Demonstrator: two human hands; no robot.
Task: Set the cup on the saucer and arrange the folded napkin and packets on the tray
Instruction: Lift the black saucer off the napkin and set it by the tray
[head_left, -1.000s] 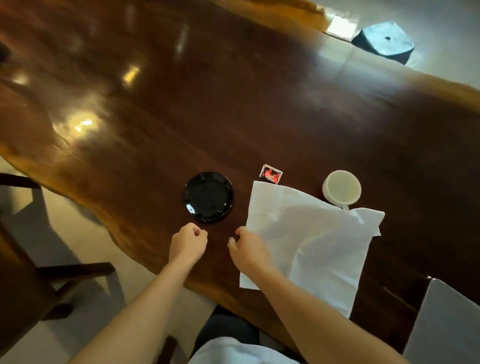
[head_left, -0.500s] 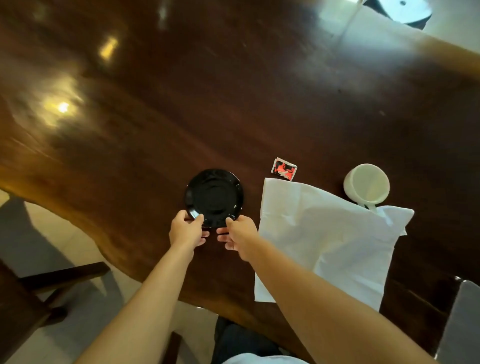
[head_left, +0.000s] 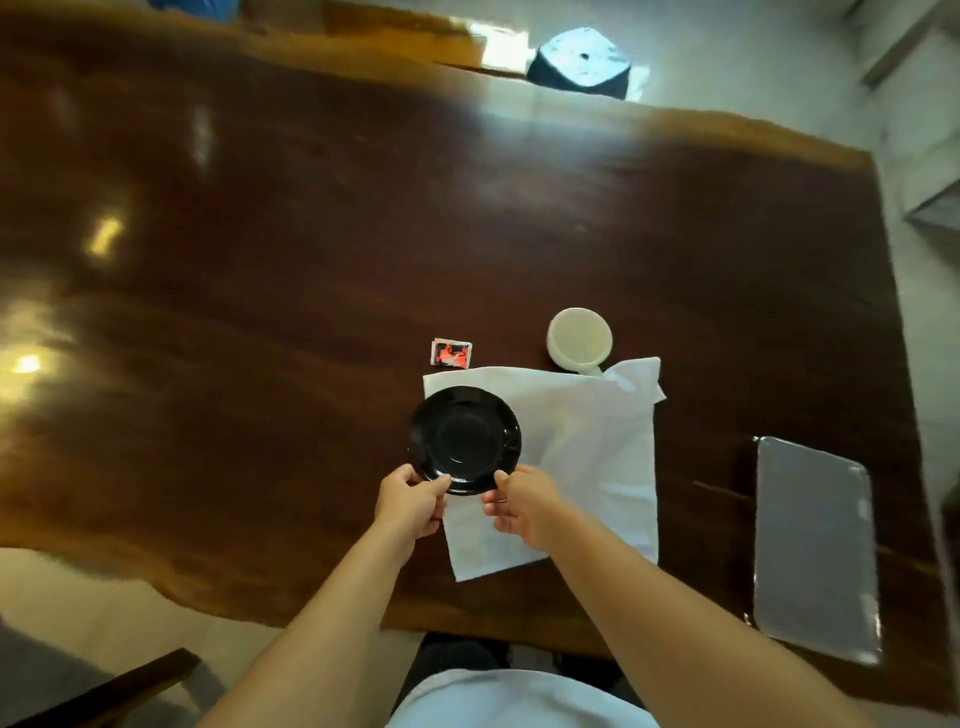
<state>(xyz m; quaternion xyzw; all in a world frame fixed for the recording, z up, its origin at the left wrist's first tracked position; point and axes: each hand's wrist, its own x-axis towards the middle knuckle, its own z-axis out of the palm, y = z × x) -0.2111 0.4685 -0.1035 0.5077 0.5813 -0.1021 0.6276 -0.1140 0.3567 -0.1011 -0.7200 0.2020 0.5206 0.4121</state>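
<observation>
Pinching the saucer at its near rim, both hands — left, right — hold it over the napkin's left corner. Next, I judge, it goes to the tray, well right near the table edge — open wood between. Cup and packet wait beyond the napkin.

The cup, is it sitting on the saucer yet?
No. The cup stands on the table, while both hands hold the saucer apart from it.

Both hands, left and right, grip the black saucer over the white napkin; the cup stands beyond.
</observation>
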